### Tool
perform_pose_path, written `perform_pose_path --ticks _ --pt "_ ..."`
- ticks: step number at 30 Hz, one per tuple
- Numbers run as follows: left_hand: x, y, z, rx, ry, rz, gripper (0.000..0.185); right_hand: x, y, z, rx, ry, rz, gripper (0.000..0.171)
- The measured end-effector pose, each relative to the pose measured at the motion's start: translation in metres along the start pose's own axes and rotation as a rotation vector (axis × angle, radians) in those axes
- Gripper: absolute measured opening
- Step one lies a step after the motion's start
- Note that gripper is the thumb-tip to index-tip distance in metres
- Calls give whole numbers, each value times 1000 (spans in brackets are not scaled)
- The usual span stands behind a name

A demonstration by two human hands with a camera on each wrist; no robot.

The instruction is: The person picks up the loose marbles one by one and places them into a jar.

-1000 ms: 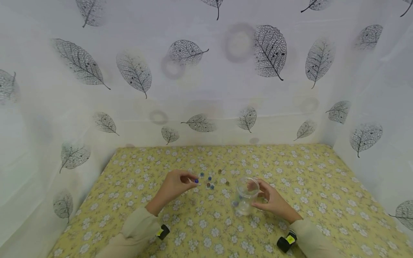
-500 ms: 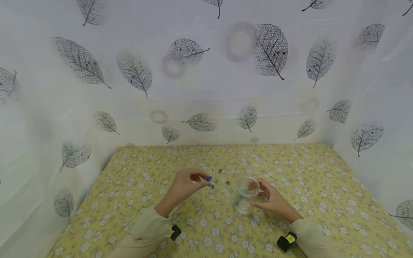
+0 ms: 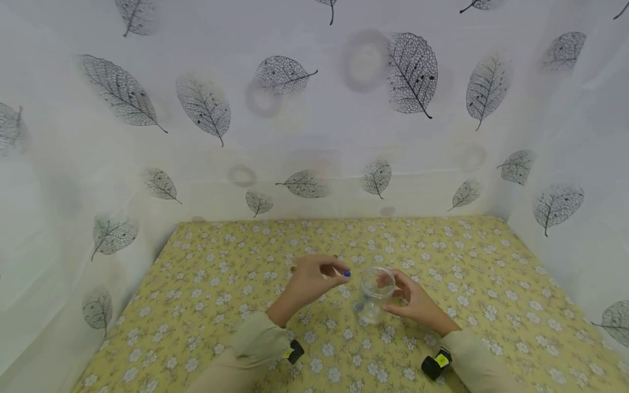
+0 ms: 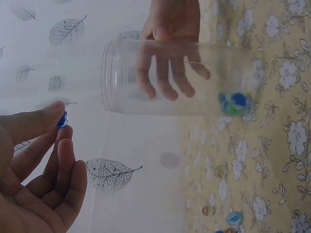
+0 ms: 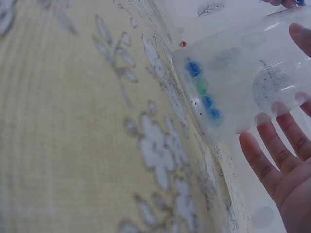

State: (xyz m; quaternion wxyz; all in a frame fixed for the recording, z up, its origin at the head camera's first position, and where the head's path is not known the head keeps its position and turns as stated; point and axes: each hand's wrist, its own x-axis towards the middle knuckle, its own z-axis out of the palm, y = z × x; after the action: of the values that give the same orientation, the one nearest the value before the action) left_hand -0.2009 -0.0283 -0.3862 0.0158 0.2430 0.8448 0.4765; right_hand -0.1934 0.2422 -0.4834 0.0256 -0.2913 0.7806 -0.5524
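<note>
A blue marble (image 3: 346,273) is pinched by the left hand (image 3: 309,281) at centre frame, just left of the clear jar (image 3: 375,295), which is held by the curled right hand (image 3: 415,303) on the tabletop (image 3: 196,305).

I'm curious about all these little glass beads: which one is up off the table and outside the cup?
The blue bead pinched in the left hand. The others lie inside the clear cup held by the right hand, or loose on the flowered tablecloth.

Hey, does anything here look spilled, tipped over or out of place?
Nothing is damaged. The clear jar stands upright on the cloth, steadied by the right hand. A few loose marbles lie on the cloth beside it; the left hand pinches a blue marble.
</note>
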Motion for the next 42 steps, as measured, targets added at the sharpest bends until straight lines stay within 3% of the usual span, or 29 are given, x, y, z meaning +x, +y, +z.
perform_pose_path --ticks 14,25,42 --pt "15 7 18 -13 -34 39 14 3 0 -2 -12 -7 -17 58" --pt "18 6 23 7 -65 77 15 4 3 -4 -6 -22 -25 59" --pt "18 0 30 22 -77 73 16 0 4 -2 4 -19 -24 59"
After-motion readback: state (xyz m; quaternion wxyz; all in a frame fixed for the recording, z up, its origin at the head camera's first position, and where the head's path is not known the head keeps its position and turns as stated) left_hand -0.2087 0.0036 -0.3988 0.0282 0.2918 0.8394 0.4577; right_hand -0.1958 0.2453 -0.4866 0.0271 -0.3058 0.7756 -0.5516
